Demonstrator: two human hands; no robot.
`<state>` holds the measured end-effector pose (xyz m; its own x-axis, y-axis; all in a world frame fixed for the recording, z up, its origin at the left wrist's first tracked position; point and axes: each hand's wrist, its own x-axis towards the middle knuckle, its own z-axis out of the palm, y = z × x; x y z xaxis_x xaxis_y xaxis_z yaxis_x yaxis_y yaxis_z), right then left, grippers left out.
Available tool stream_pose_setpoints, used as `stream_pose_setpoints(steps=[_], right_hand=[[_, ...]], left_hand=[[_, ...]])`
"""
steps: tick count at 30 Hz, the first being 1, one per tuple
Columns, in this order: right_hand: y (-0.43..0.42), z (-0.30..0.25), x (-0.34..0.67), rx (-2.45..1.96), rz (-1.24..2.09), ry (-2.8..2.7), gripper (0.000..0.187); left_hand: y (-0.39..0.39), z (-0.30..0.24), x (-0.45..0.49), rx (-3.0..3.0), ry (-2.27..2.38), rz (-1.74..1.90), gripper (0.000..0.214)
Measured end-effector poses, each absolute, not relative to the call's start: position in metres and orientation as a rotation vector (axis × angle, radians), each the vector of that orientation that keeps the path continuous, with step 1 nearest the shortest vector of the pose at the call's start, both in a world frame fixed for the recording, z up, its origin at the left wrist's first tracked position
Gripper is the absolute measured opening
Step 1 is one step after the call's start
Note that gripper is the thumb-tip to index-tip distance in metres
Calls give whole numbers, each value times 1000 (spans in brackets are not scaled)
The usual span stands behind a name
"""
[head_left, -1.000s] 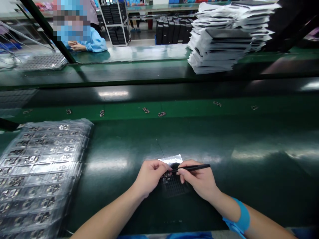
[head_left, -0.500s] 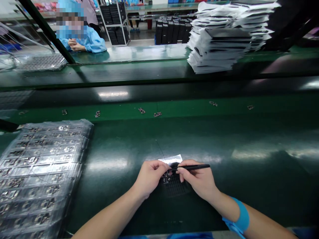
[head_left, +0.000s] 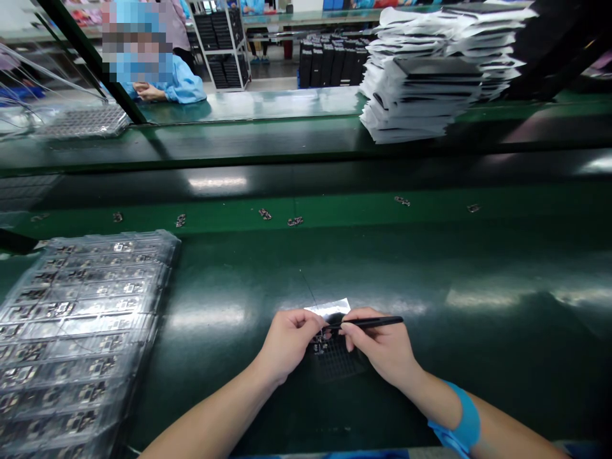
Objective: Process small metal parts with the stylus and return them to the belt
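My left hand (head_left: 292, 338) is closed, thumb and forefinger pinched together at the edge of a small electronic part (head_left: 319, 345) with shiny metal spots. In my right hand (head_left: 377, 344) is a pair of black tweezers (head_left: 382, 321), held nearly level, its tip pointing left at my left fingertips. The exact contact there is too small to make out. Beneath and between both hands lies a dark sheet with a fine grid (head_left: 338, 364). A silvery strip (head_left: 335, 308) shows just beyond the fingers. A blue band (head_left: 461, 414) circles my right wrist.
Clear plastic trays (head_left: 81, 331) of small parts are stacked at left. Several small parts (head_left: 265, 214) lie along a green belt (head_left: 215, 213) ahead. Beyond it stand a tall pile of white sleeves (head_left: 415, 95) and a co-worker in blue (head_left: 184, 81).
The small parts on the green belt have shifted a little to the left. My hands and the tweezers stay almost in place. The co-worker's hands have lowered slightly.
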<state>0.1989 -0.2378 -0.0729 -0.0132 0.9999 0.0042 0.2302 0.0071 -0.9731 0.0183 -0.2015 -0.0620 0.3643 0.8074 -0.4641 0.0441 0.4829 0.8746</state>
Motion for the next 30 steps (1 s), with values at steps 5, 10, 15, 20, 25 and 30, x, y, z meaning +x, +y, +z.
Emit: stream_pose_setpoints(steps=[5, 10, 15, 20, 25, 30], right_hand=[[-239, -74, 200, -1377, 1094, -1386, 9], [-240, -76, 200, -1382, 1118, -1364, 10], [-238, -75, 200, -1373, 1155, -1355, 13], [-236, -71, 198, -1378, 1186, -1325, 15], [-236, -71, 198, -1381, 1208, -1312, 16], [-238, -72, 199, -1383, 1208, -1325, 14]], left_hand=[[-201, -61, 19, 953, 1100, 592, 19], [-201, -60, 19, 952, 1107, 590, 19], [-201, -61, 18, 958, 1097, 588, 19], [-201, -61, 18, 971, 1108, 577, 19], [-201, -59, 19, 972, 1117, 561, 18], [-201, -59, 19, 964, 1103, 555, 19]])
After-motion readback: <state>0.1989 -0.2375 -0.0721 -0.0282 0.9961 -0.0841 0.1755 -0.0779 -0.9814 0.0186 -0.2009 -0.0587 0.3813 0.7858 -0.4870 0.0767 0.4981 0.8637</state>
